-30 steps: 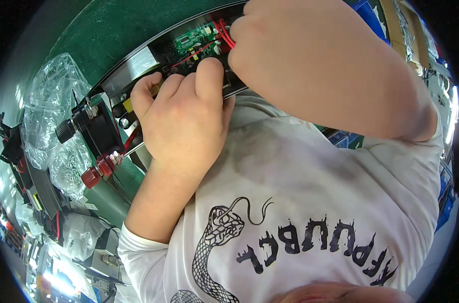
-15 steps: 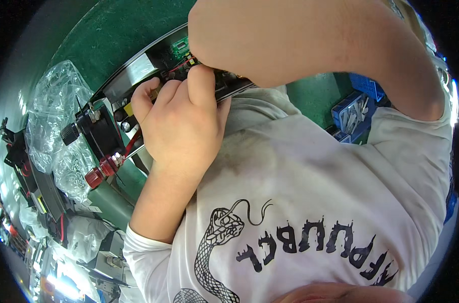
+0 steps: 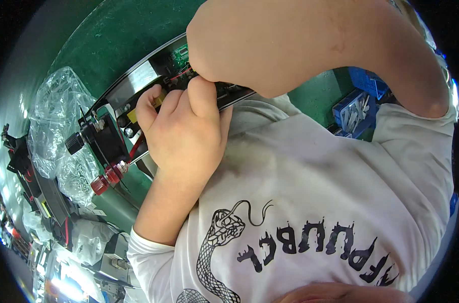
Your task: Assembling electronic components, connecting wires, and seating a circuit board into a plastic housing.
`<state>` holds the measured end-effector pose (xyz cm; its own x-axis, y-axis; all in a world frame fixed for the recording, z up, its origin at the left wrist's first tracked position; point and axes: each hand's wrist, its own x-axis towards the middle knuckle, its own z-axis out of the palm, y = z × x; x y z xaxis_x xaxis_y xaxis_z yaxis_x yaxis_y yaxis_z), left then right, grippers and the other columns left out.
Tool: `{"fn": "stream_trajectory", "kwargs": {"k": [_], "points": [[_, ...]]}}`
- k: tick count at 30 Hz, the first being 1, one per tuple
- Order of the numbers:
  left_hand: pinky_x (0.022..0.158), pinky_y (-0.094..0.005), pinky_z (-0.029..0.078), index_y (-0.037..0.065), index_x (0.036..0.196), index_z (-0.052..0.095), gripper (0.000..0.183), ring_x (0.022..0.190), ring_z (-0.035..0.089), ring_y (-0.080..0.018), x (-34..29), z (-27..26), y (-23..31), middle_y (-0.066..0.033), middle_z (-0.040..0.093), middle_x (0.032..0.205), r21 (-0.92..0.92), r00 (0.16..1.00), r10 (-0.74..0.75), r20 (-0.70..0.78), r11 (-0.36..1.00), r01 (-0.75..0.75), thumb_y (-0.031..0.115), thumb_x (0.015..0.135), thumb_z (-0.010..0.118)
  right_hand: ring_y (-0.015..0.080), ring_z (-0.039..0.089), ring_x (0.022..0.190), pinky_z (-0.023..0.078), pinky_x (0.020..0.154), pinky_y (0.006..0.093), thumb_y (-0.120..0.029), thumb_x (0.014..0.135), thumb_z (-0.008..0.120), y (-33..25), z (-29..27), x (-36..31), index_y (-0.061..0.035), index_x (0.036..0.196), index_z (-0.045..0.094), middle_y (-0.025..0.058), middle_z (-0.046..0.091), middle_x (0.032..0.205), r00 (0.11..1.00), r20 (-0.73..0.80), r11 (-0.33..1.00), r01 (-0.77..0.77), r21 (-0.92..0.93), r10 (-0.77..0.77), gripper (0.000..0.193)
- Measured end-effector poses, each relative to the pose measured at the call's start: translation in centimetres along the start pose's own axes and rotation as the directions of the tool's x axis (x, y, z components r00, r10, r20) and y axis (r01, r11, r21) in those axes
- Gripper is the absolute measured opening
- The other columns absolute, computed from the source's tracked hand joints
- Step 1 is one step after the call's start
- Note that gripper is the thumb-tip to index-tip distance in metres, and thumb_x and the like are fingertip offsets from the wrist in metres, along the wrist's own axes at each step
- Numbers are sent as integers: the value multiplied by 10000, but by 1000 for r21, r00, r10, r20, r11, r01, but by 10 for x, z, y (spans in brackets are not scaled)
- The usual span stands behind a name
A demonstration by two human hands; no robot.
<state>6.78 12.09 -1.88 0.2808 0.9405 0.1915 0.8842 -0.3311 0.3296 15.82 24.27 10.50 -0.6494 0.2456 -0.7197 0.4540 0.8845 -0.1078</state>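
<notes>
A long open metal case [image 3: 146, 77] with electronics inside lies across the green table. A green circuit board [image 3: 181, 53], thin red wires and yellow-wrapped parts show in it. Black and red screw terminals [image 3: 107, 178] stick out of its left end. My left hand [image 3: 186, 131] reaches into the case from the near side, back of the hand up, fingers bent down among the parts. Its fingertips, and what they grip, are hidden. Above and touching it, my right hand [image 3: 214, 45] bends down over the case's right part. Its fingers are hidden behind the hand itself.
Clear plastic bags [image 3: 57, 131] lie left of the case on the green table [image 3: 118, 38]. Farther left are dark device parts [image 3: 52, 194] with wires. Blue bins [image 3: 354, 112] with small metal pieces stand at the right, beyond my white shirt [image 3: 300, 177].
The case and both hands appear slightly lower in the picture, along with the surroundings. Both hands stay at nearly the same place on the case.
</notes>
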Motion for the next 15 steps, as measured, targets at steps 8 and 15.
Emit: {"fn": "stream_trajectory", "kwargs": {"k": [8,15], "points": [[942,-501,433,106,1045,579,453,779,612,-202,0,1,-4,10,578,766,-9,999,27,-21,1000,-27,246,694,829,195,636,862,517,751,335,-185,780,645,7,10,-9,-91,795,707,20,655,821,997,-63,997,35,-64,-39,114],[966,-460,399,167,1051,685,358,906,609,-202,3,-4,-1,33,628,813,58,999,50,6,997,-50,236,713,780,187,635,831,537,709,322,-155,772,638,30,59,-44,-91,778,697,14,645,798,964,-238,992,108,-57,-119,87]]}}
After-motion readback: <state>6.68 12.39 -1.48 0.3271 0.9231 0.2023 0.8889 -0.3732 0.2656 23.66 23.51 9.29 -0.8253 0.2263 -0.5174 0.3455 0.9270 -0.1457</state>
